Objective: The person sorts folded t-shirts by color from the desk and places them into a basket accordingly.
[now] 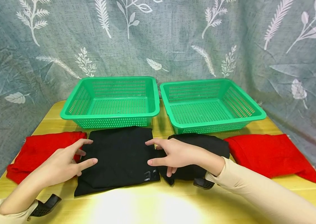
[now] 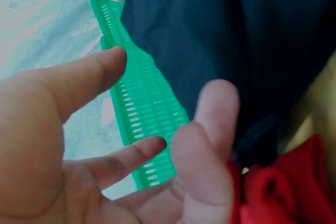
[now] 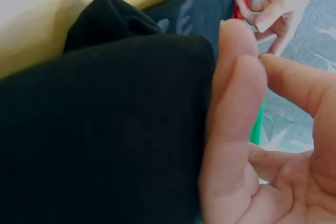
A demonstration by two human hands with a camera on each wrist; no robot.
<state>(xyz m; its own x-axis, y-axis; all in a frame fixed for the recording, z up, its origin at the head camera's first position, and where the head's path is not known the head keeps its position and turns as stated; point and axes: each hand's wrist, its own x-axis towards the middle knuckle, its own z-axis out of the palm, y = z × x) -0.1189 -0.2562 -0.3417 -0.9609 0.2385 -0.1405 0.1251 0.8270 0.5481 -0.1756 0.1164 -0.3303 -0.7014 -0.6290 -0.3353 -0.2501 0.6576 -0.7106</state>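
A folded black cloth (image 1: 121, 155) with a small pale mark near its lower right corner lies flat in the middle of the table. My left hand (image 1: 62, 166) hovers at its left edge, fingers spread and holding nothing, partly over a red folded cloth (image 1: 46, 146). At the right edge my right hand (image 1: 174, 152) reaches in with its fingers apart, above a second black folded cloth (image 1: 208, 143). In the right wrist view, this nearer black cloth (image 3: 105, 124) fills much of the picture beside the fingers. Both palms are bare of any object.
Two green plastic baskets, a left one (image 1: 113, 115) and a right one (image 1: 219, 123), stand behind the cloths with nothing in them. Another red cloth (image 1: 269, 155) lies at the right. A patterned grey-green curtain (image 1: 174, 37) hangs behind the wooden table (image 1: 113, 205).
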